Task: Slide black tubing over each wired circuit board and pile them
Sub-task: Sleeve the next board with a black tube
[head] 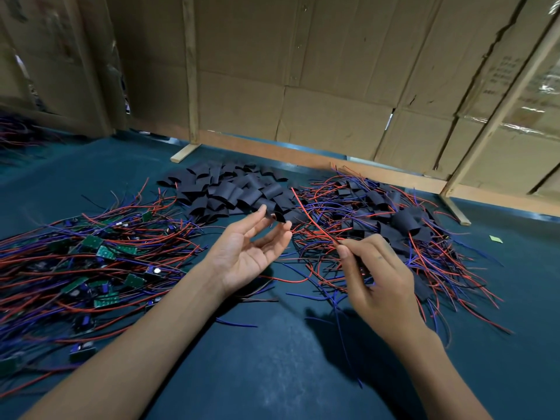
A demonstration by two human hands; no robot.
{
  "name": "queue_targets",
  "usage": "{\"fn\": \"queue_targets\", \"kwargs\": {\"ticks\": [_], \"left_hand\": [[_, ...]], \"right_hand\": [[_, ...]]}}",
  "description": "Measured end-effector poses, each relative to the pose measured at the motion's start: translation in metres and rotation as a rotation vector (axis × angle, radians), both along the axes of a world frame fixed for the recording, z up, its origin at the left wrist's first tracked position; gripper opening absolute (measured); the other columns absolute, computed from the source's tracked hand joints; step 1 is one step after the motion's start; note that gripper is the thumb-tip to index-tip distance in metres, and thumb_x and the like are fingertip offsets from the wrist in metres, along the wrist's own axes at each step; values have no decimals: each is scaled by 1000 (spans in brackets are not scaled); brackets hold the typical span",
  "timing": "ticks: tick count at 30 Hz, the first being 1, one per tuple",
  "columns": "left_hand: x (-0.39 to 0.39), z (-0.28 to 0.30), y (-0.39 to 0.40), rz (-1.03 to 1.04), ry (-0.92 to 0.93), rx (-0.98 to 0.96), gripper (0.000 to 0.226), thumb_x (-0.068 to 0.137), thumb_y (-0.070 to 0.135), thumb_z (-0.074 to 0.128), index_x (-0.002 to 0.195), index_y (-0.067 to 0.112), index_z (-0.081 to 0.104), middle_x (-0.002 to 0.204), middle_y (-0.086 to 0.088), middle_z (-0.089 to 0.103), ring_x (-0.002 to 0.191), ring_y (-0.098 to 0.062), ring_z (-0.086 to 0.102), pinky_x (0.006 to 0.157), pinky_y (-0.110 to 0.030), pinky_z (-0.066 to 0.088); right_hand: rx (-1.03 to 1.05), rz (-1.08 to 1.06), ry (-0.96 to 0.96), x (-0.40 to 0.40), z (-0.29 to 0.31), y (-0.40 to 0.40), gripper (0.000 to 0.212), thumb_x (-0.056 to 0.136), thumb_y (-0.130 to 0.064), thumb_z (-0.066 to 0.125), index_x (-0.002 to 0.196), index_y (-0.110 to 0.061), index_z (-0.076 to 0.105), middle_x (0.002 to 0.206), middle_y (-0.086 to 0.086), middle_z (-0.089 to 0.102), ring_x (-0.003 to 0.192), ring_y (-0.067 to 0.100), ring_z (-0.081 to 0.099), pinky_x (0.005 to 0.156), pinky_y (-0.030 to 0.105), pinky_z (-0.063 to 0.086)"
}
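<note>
My left hand [248, 256] is palm up and pinches one black tube piece [274, 214] between its fingertips, just in front of the heap of loose black tubing [230, 189]. My right hand [375, 280] pinches a bundle of red and blue wires [312, 219]; the red lead points up toward the tube. Whatever board hangs on those wires is hidden under my right hand. Bare green circuit boards with wires [100, 253] lie spread at the left. Boards sleeved in black tubing [406, 222] lie piled at the right.
Everything lies on a dark teal mat [272, 368]. Cardboard panels on wooden frames [303, 71] wall off the back, with wooden feet [183, 153] resting on the mat. A small green scrap [496, 238] lies at the far right. More wires [15, 137] show at the far left.
</note>
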State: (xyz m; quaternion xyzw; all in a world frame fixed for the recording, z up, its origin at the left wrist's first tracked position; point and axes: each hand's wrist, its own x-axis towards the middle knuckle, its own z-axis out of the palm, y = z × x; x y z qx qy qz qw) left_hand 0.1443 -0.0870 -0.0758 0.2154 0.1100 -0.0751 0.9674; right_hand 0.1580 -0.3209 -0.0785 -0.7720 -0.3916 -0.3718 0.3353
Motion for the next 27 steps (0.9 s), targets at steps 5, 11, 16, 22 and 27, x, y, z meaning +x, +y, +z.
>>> {"fn": "queue_targets", "kwargs": {"ticks": [5,11,16,22,27], "left_hand": [[1,-1,-1,8,1,-3,39,80,15,81,111,-2,63,101,-25,70,94,-30,74,73,-37,61],[1,1,-3,32,22,-12,39,82,15,79,113,-2,63,98,-23,71,90,-28,74,71,-36,61],[0,2,-3,47,39,-26,40,82,16,78,114,-3,63,100,-22,70,91,-27,74,72,-36,62],[-1,2,-2,42,50,-44,42,83,16,78,116,-4,62,102,-23,70,93,-28,74,71,-36,62],[0,1,-2,34,52,-27,45,82,17,80,119,-2,61,104,-21,69,95,-27,73,73,-36,62]], "right_hand": [[-49,36,-5,2,-4,3,13,97,-6,63,102,3,71,88,8,61,76,29,58,72,41,49],[-69,87,-7,3,-5,0,13,96,-7,63,99,2,72,87,5,60,75,25,56,71,39,47],[-67,87,-24,2,-6,1,13,96,-8,64,100,2,72,87,6,61,75,28,57,71,40,48],[-41,94,-25,1,-5,1,14,96,-8,63,100,2,73,89,7,63,76,27,58,71,40,49],[-45,95,-17,1,-5,0,13,95,-7,64,99,2,73,89,6,63,77,25,58,73,37,49]]}}
